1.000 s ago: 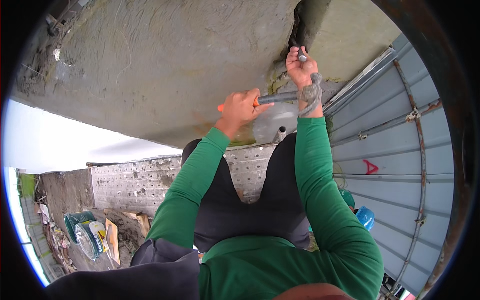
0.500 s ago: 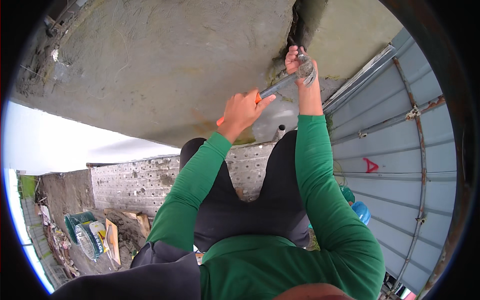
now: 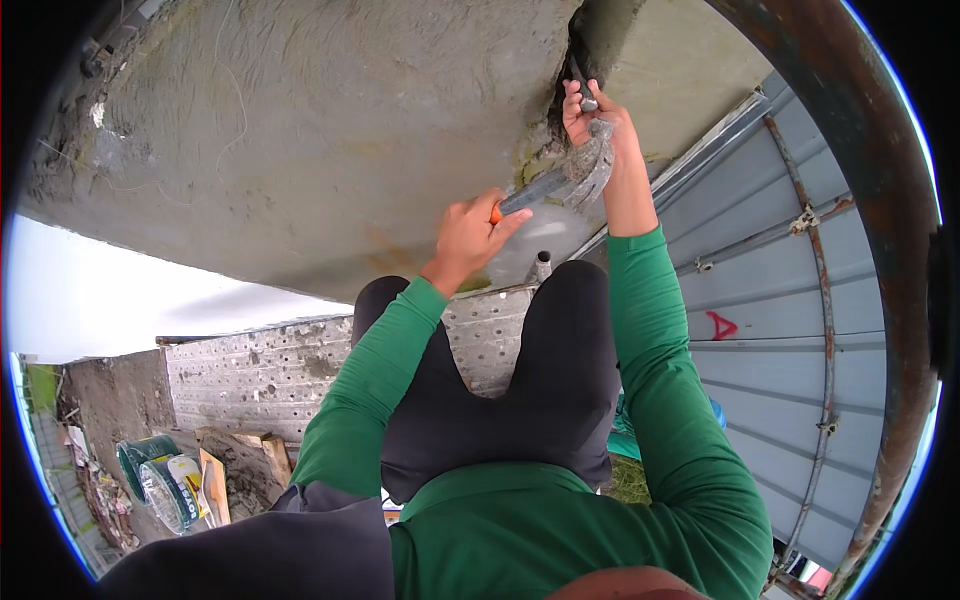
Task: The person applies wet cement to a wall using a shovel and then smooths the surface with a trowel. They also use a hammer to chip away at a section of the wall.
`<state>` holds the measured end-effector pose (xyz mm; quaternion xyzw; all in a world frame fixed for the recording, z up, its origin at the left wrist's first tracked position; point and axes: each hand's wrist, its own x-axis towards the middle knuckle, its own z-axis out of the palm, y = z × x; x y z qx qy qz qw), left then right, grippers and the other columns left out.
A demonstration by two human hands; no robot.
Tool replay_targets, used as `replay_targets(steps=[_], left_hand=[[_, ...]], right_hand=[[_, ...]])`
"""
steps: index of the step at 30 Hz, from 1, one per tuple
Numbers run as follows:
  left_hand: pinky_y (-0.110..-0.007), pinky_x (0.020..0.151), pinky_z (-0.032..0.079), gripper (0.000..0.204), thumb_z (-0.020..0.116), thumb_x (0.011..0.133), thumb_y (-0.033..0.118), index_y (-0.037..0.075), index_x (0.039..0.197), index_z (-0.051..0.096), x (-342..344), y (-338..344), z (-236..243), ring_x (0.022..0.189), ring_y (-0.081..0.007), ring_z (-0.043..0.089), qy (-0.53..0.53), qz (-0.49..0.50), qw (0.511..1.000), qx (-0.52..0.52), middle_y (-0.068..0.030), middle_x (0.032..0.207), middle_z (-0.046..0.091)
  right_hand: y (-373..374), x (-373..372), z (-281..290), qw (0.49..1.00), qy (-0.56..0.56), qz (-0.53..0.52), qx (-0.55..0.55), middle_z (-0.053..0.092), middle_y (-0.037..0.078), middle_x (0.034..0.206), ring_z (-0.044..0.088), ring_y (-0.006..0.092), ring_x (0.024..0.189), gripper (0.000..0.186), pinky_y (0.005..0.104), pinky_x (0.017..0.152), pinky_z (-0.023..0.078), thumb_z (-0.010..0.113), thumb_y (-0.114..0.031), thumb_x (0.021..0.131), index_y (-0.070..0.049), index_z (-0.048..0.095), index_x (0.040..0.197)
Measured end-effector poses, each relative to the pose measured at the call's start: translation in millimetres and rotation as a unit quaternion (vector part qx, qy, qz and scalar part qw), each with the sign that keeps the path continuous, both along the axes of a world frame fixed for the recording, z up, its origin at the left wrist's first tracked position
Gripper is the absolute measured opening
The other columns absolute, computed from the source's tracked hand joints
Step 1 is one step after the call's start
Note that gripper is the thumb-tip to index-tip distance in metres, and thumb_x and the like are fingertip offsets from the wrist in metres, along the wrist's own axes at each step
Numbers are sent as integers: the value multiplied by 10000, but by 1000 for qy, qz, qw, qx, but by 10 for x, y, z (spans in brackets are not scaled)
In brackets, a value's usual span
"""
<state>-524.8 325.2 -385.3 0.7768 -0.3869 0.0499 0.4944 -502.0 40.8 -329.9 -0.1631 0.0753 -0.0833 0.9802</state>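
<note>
My left hand is wrapped round the orange grip of a claw hammer, whose head is crusted with grey mortar. That head hangs just in front of my right wrist, a little apart from the chisel's end. In my right hand is a metal chisel, its blunt end facing me. The chisel's far end goes into a dark, rough gap in the grey cement wall, and its tip is hidden there.
A perforated metal plank runs below me. Blue-grey corrugated sheeting with rusty tubes stands at the right, and a thick rusty pipe curves nearby. A short pipe end sticks up by my knee. Buckets and boards sit lower left.
The hammer head has come down and slightly left, away from the chisel, baring its blunt end. My view has shifted a little; my right hand stays at the gap.
</note>
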Motion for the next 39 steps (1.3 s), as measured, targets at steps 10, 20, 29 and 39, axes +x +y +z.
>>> replay_targets(steps=[10, 20, 29, 39], left_hand=[[-378, 522, 451, 445, 772, 909, 450, 23, 890, 648, -40, 10, 49, 512, -267, 537, -48, -25, 998, 23, -103, 615, 551], [-364, 520, 439, 463, 744, 937, 459, 4, 933, 665, -40, 107, -142, 500, -245, 494, 50, -17, 997, 53, -118, 588, 519], [-378, 512, 455, 475, 738, 939, 470, 8, 884, 642, -76, 99, -62, 493, -281, 541, 65, -28, 997, 10, -112, 586, 548], [-365, 514, 438, 472, 745, 939, 451, -6, 878, 644, -49, 69, -197, 492, -255, 478, 67, -35, 997, 2, -106, 572, 491]], right_hand=[[-13, -68, -123, 985, -3, -4, 175, 562, 113, 884, 509, 170, 678, 349, 297, 613, 451, 459, -101, 1080, 156, 402, 1309], [218, 105, -174, 982, 20, -84, 168, 547, 142, 878, 552, 192, 703, 238, 289, 611, 510, 512, -46, 1043, 129, 431, 1184], [82, 55, -512, 985, -39, -1, 168, 569, 79, 831, 551, 145, 685, 275, 275, 606, 487, 497, -114, 1067, 126, 475, 1200], [93, 221, -455, 993, 40, -85, 67, 576, 78, 830, 583, 187, 723, 269, 294, 639, 495, 572, -164, 1041, 77, 524, 1149]])
